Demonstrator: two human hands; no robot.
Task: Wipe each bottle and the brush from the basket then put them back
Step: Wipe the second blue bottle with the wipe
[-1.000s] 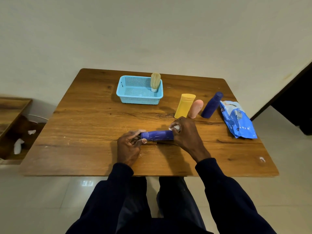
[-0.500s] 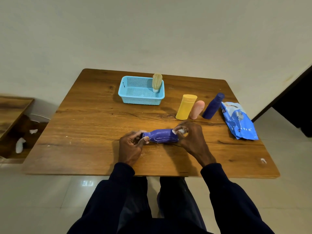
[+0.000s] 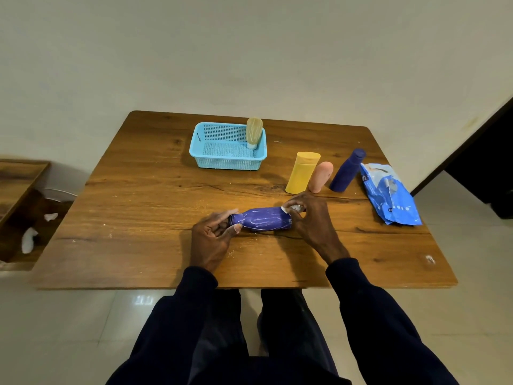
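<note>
A purple bottle (image 3: 265, 222) streaked with white lies on its side near the middle of the wooden table (image 3: 144, 207). My left hand (image 3: 212, 236) pinches its cap end. My right hand (image 3: 311, 219) holds a small white wipe (image 3: 294, 208) against the bottle's base end. A light blue basket (image 3: 205, 140) stands at the back with a tan brush (image 3: 254, 132) upright in its right corner. A yellow bottle (image 3: 302, 172), a pink bottle (image 3: 321, 176) and a dark blue bottle (image 3: 347, 170) stand in a row right of the basket.
A blue wipes packet (image 3: 390, 194) lies near the table's right edge. White crumbs dot the tabletop. A wooden shelf unit (image 3: 19, 190) with white scraps sits on the floor at the left. My legs are under the near edge.
The purple bottle has rolled between my hands, showing more white streaks. My right hand with the wipe has shifted slightly along the base end.
</note>
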